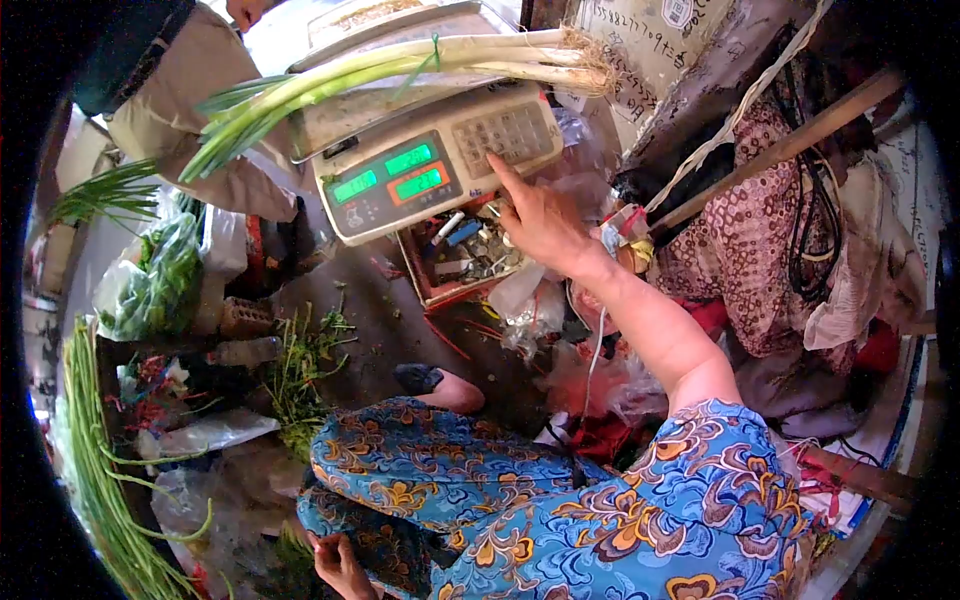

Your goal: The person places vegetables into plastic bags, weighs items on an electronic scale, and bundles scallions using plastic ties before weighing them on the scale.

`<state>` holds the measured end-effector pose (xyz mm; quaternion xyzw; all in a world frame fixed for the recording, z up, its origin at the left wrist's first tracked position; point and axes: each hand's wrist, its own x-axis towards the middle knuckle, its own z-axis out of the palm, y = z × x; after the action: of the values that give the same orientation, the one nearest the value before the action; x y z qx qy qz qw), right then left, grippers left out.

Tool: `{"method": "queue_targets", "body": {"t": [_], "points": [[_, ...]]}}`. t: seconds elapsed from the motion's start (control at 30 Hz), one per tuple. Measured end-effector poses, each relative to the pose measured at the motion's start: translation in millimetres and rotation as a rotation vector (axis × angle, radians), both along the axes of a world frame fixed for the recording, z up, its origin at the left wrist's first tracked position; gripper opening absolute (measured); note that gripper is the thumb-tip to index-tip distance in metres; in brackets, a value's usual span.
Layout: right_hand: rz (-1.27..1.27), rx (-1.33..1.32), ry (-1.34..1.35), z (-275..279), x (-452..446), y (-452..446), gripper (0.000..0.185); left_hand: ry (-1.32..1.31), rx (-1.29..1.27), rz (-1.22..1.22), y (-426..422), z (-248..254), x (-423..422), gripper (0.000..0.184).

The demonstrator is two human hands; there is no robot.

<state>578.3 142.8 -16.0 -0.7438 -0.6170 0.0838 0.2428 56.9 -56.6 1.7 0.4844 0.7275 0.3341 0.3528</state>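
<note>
A digital weighing scale with lit green and orange displays stands in front of me. My right hand reaches up to it, index finger stretched onto the keypad and the other fingers curled, holding nothing. Across the scale's metal pan lies a bundle of long green onions, tied with a green band, its roots to the right. My left hand is low by my patterned trouser leg, fingers curled in; whatever it may hold is hidden.
Below the scale sits an open box of small items. Long green beans hang at the left, near bagged leafy greens. Another person's legs stand at upper left. A wooden pole slants across the right.
</note>
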Motion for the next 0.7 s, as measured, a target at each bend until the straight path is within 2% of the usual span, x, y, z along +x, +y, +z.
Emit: {"method": "queue_targets", "body": {"t": [0.07, 0.23, 0.5, 0.6, 0.67, 0.7], "points": [[0.014, 0.055, 0.007, -1, 1, 1, 0.066, -0.01, -0.006, 0.005, 0, 0, -1, 0.011], [0.012, 0.004, 0.009, 4, 0, 2, 0.066, -0.042, 0.026, 0.022, 0, -4, -2, 0.013], [-0.009, -0.02, -0.033, 4, 1, 7, 0.065, 0.051, 0.01, -0.017, 4, 4, 7, 0.012], [-0.003, 0.051, -0.074, 9, 3, 9, 0.059, 0.063, 0.033, -0.02, 3, -9, -4, 0.012], [-0.015, 0.237, 0.045, 19, 4, 9, 0.05, 0.076, 0.039, 0.022, 2, -11, -4, 0.014], [-0.006, 0.236, 0.047, 25, 1, 10, 0.05, 0.091, 0.039, 0.057, 1, -10, -2, 0.015]]}}
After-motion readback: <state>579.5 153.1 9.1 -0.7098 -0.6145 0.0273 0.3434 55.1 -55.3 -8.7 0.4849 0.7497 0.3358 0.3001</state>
